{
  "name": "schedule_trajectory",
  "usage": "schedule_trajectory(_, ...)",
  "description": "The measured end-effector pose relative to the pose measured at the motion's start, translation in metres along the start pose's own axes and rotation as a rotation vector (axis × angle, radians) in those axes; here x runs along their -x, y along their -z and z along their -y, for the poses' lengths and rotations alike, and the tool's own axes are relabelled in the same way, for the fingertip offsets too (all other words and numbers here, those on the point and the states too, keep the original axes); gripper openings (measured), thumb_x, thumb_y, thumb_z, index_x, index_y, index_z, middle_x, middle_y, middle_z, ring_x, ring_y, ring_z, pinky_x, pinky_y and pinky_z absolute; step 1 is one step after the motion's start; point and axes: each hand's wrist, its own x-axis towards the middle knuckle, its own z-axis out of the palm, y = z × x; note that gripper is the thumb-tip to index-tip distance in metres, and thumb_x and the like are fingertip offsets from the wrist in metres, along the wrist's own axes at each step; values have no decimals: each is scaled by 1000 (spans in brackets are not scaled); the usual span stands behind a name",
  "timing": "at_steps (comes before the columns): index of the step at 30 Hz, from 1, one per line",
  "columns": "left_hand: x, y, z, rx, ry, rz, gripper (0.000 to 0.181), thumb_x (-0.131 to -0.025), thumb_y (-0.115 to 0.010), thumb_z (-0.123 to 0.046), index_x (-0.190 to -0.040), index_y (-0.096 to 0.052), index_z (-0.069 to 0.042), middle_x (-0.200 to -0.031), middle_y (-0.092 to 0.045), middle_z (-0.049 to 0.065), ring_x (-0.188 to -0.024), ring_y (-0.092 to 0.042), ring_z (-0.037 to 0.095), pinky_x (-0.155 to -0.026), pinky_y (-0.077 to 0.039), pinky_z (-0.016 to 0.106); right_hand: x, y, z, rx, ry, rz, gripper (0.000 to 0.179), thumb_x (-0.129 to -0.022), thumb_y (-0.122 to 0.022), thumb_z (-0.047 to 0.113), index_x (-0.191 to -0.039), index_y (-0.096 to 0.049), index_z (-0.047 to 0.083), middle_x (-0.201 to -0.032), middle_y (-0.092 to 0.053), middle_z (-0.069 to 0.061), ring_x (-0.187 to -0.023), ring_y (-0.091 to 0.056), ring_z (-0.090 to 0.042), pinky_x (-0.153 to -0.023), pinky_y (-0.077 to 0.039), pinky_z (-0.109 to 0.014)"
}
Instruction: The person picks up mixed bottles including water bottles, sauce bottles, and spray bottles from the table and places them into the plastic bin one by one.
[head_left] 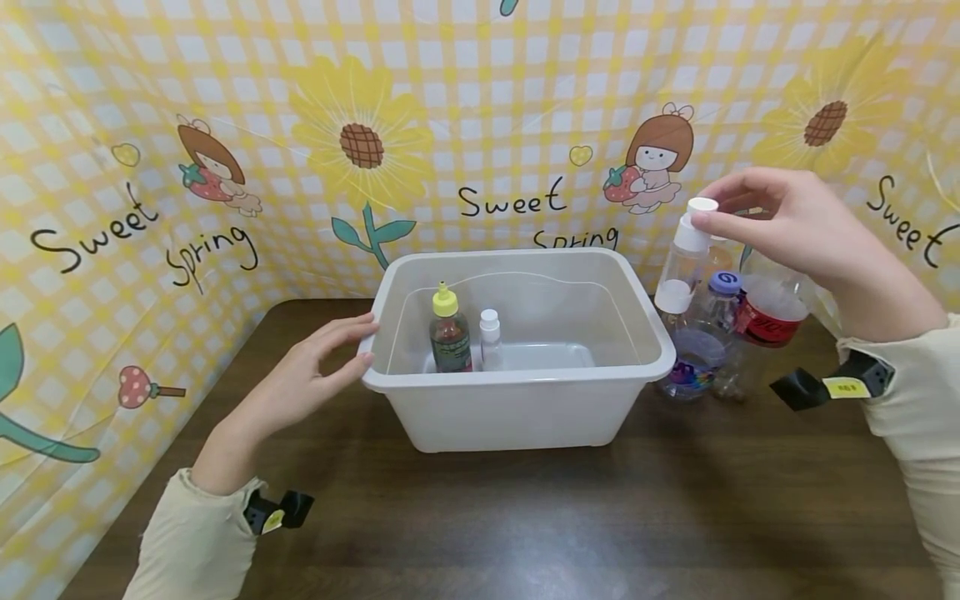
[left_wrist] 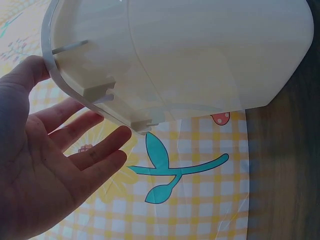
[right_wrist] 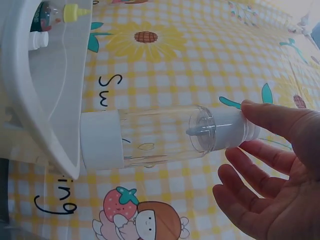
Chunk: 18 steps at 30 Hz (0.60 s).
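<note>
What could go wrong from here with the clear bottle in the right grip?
1. The clear bottle might slip or swing, since the right grip pinches it only at its white top end.
2. Its white base could clip the tub's rim, which appears close by.
3. It might knock the purple-capped bottle, which it overlaps in the head view.

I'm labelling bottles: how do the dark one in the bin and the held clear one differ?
The dark bottle has a yellow top, the clear bottle a white one. The dark bottle stands in the bin; the clear bottle is held outside it. Both are capped.
</note>
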Motion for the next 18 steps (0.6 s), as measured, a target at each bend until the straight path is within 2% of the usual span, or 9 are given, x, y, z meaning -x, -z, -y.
schedule_trajectory(10,1,1,-3,11,-6,11,42,-93,-57,-22,-132,-51,-9,-145,-42,11,-134,-37,33,-103,-33,55,-20,-12,20,-91,20,126,32,-86,-65,38,-111,-62,18,-94,-64,14,-92,-57,-5,-77,-41,-25)
schedule_trajectory(15,0,0,-1,4,6,10,43,-94,-57,-24,-133,-51,-9,-145,-41,11,-134,-37,32,-103,-33,55,-32,-23,29,-92,7,187,38,-85,-65,42,-113,-61,18,-102,-64,9,-98,-56,-9,-85,-39,-36)
schedule_trajectory(18,0,0,1,-2,13,9,43,-94,-56,-26,-133,-50,-9,-146,-41,11,-134,-37,32,-102,-34,56,-39,-30,33,-82,2,225,42,-84,-65,45,-115,-61,17,-113,-61,4,-104,-54,-13,-92,-38,-43)
